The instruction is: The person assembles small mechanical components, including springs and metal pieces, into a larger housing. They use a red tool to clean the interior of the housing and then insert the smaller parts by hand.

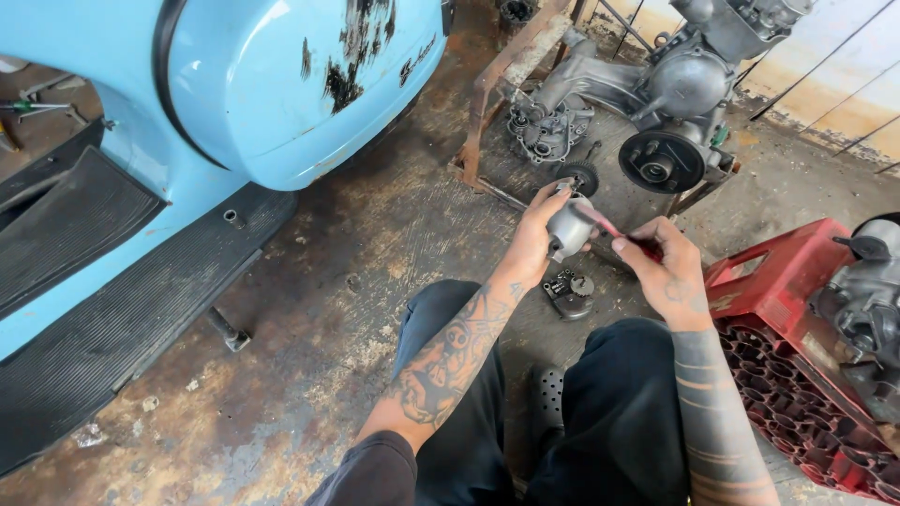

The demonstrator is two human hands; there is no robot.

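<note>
Head view, black-trousered knees at lower centre, left hand [536, 236] gripping small grey metal part [568, 228] at frame centre, right hand [664, 267] pinching red-handled tool [619, 232] against it, small dark part [569, 293] on floor below, red crate [797, 347] right, blue scooter [234, 94] upper left, engine [656, 103] upper right.

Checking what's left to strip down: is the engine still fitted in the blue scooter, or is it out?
Out. The engine sits by itself on a rusty metal stand on the floor, apart from the blue scooter.
</note>
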